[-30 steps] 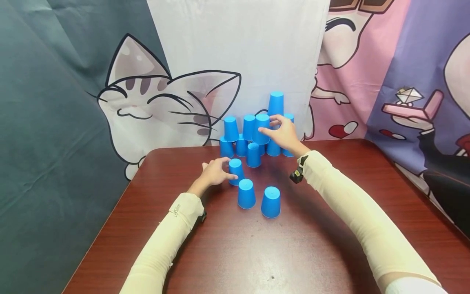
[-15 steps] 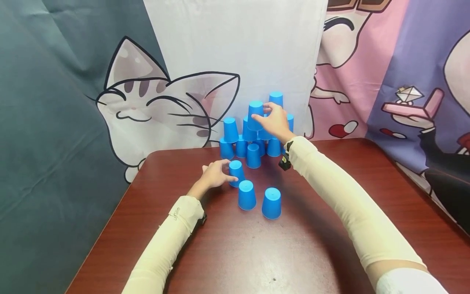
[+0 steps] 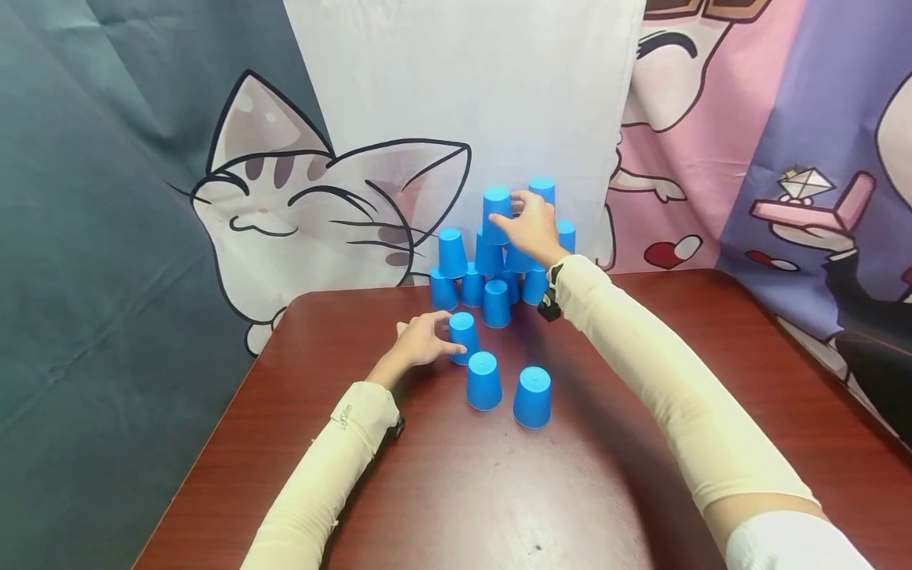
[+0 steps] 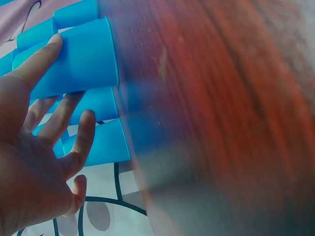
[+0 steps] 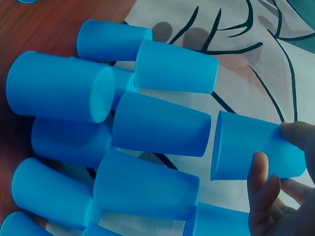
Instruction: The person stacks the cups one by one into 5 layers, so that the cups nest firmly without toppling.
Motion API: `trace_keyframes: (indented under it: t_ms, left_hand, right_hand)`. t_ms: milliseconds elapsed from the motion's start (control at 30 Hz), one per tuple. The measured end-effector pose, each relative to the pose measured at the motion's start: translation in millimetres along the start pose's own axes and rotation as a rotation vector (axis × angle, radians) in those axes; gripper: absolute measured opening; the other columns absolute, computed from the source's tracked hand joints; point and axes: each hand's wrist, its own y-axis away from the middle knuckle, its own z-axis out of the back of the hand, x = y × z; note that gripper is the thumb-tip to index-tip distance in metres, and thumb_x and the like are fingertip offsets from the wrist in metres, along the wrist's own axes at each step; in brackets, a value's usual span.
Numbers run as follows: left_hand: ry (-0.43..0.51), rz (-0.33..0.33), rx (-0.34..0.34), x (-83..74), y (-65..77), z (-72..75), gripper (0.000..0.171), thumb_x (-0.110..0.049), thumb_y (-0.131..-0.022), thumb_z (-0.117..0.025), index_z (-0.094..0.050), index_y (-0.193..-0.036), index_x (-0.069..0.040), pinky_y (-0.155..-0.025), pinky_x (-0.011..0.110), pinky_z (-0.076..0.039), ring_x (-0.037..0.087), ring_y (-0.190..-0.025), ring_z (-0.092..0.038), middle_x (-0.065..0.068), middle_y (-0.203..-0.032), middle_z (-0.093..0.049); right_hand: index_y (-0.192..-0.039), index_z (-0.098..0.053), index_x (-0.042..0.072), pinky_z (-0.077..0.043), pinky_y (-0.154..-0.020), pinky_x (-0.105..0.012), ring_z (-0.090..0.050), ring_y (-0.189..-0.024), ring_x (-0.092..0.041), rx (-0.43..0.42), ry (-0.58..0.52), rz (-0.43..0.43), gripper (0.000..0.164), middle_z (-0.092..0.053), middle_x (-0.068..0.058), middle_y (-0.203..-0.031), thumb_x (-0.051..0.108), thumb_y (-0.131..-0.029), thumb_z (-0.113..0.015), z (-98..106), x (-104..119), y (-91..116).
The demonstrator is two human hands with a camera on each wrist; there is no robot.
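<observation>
My right hand (image 3: 534, 229) grips an upside-down blue plastic cup (image 3: 497, 212) by its upper part, thumb on one side and fingers on the other. In the right wrist view, the rim of this held cup (image 5: 241, 147) is close over the bases of the second-row cups (image 5: 162, 123). My left hand (image 3: 420, 340) holds thumb and fingers around another upside-down cup (image 3: 463, 336) standing on the table. The left wrist view has the thumb on the side of that cup (image 4: 83, 59), the other fingers spread and partly hidden behind it.
A pyramid of blue cups stands at the table's back, with a third-tier cup (image 3: 543, 188) behind my right hand. One cup (image 3: 496, 305) stands in front of it. Two more cups, a left one (image 3: 484, 381) and a right one (image 3: 533, 398), stand nearer on the table (image 3: 442, 491).
My right hand has lifted its cup up and to the left, from in front of the second row to above it. My left hand has stayed at its cup.
</observation>
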Motion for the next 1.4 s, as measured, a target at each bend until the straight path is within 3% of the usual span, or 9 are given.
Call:
trace_keyframes:
  t_ms: [367, 700, 1133, 1400]
  left_hand:
    - [0.018, -0.009, -0.005, 0.4, 1.0, 0.0, 0.068, -0.046, -0.077, -0.083, -0.06, -0.133, -0.017, -0.098, 0.06, -0.028, 0.026, -0.117, -0.057, 0.006, -0.125, -0.066]
    - [0.013, 0.01, 0.012, 1.0, 0.5, -1.5, 0.071, -0.047, -0.076, -0.083, -0.058, -0.136, -0.017, -0.099, 0.059, -0.028, 0.026, -0.118, -0.056, 0.005, -0.127, -0.065]
    - [-0.002, 0.019, 0.018, -1.0, 1.4, -0.5, 0.072, -0.047, -0.077, -0.083, -0.058, -0.137, -0.016, -0.1, 0.06, -0.027, 0.027, -0.12, -0.055, 0.006, -0.129, -0.064]
    - [-0.005, 0.02, 0.015, -3.8, 3.8, 1.2, 0.071, -0.046, -0.077, -0.083, -0.058, -0.136, -0.017, -0.099, 0.059, -0.029, 0.026, -0.119, -0.056, 0.006, -0.127, -0.065]
  right_hand:
    - [-0.148, -0.044, 0.012, -0.043, -0.106, -0.048, -0.054, -0.13, -0.027, -0.026, 0.023, -0.036, 0.065, -0.054, -0.01, -0.144, 0.04, -0.094, -0.066, -5, -2, -7]
    - [-0.149, -0.042, 0.012, -0.043, -0.106, -0.047, -0.054, -0.13, -0.028, -0.041, 0.029, -0.019, 0.064, -0.053, -0.011, -0.145, 0.038, -0.095, -0.065, -7, -4, -8]
    - [-0.146, -0.045, 0.012, -0.045, -0.104, -0.046, -0.053, -0.129, -0.031, -0.081, 0.096, 0.056, 0.057, -0.054, -0.012, -0.143, 0.032, -0.096, -0.065, -5, -5, -12]
    - [-0.146, -0.043, 0.013, -0.049, -0.099, -0.043, -0.057, -0.119, -0.029, -0.135, 0.137, 0.098, 0.056, -0.054, -0.014, -0.136, 0.03, -0.097, -0.065, -10, -7, -11]
